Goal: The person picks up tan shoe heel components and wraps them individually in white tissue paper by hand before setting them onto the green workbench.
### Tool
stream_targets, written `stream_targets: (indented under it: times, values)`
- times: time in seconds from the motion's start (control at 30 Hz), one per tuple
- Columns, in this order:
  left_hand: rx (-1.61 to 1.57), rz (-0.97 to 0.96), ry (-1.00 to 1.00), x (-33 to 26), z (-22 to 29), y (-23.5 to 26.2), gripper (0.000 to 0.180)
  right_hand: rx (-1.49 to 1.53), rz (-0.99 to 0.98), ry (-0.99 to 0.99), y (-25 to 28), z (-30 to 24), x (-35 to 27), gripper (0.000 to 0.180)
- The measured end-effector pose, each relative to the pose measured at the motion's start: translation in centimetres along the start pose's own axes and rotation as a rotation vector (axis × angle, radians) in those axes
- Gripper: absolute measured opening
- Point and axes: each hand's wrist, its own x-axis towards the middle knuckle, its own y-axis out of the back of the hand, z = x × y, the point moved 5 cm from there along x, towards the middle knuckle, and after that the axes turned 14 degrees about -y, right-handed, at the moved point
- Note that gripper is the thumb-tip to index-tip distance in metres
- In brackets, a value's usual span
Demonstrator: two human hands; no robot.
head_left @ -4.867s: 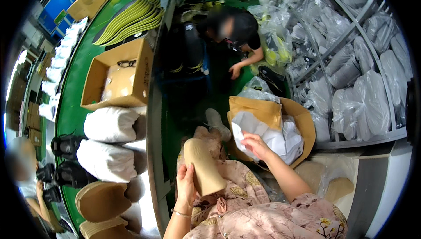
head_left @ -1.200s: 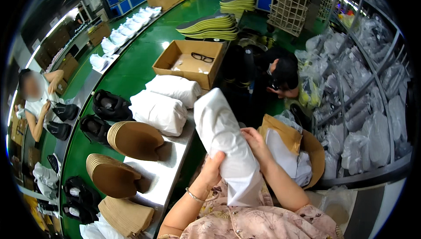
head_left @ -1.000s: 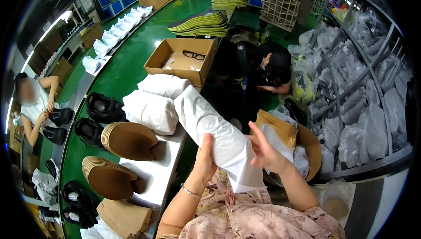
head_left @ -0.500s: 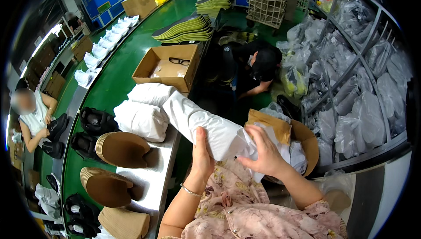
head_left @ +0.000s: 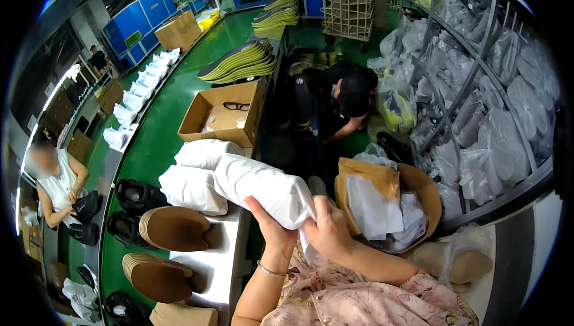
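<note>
A long bundle wrapped in white paper (head_left: 257,184) lies slanting in front of me, its far end against other white wrapped bundles (head_left: 192,190) at the bench edge. My left hand (head_left: 272,223) holds its near part from below and the left, thumb up along the side; the other fingers are mostly hidden. At the near end my right hand (head_left: 327,228) is closed on the gathered paper, and a loose flap hangs under it. What the paper wraps cannot be seen.
Brown cardboard shoe forms (head_left: 173,228) and black shoes (head_left: 139,196) stand to the left. Beyond is an open carton (head_left: 186,127) with glasses. At right are a box with white paper (head_left: 373,206) and a rack of bagged pieces (head_left: 478,117). A co-worker (head_left: 353,96) crouches ahead.
My right hand has moved left and closed from spread fingers onto the paper at the bundle's near end. The loose paper there is now gathered. My view has shifted slightly.
</note>
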Motion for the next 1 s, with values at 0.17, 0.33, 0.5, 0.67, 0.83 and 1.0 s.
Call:
stream_targets:
  times: [0.17, 0.33, 0.5, 0.67, 0.83, 1.0]
  values:
    - [-0.166, -0.059, 0.145, -0.3, 0.3, -1.7, 0.098, 0.375, -0.069, -0.067, -0.4, -0.2, -1.3, 0.015]
    - [-0.207, -0.092, 0.153, -0.3, 0.5, -2.1, 0.104, 0.670, -0.111, -0.252, -1.7, 0.6, -1.6, 0.020]
    - [-0.250, -0.098, 0.110, -0.3, 0.7, -1.9, 0.103, 0.901, -0.184, -0.508, -2.9, 1.2, -1.4, 0.023]
    - [-0.185, -0.122, 0.045, -0.1, 1.1, -1.3, 0.106, 0.619, -0.144, -0.430, -2.3, 2.7, -0.3, 0.018]
    - [-0.058, -0.171, -0.054, 0.1, 1.2, -2.2, 0.108, 0.651, -0.271, -0.504, -2.1, 4.0, 0.3, 0.011]
    - [-0.084, -0.190, -0.036, 0.3, 0.9, -1.7, 0.108, 1.532, -0.416, -0.902, -3.9, 3.5, -0.8, 0.003]
